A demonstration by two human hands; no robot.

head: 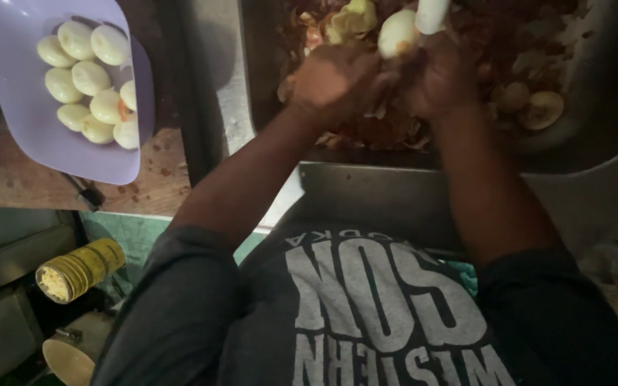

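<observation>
Dim kitchen: steel sink point(609, 107) of peelings, wooden counter point(30, 179), lilac tray point(16, 57).

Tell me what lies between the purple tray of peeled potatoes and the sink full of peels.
Head view: between purple tray and sink, a dark gap, then a bare metal ledge.

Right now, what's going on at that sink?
A person is peeling a pale potato over the metal sink, which holds a heap of brown peels. The left hand grips the potato; the right hand works a white-handled tool. Peeled potatoes fill a lilac tray on the left.
</observation>
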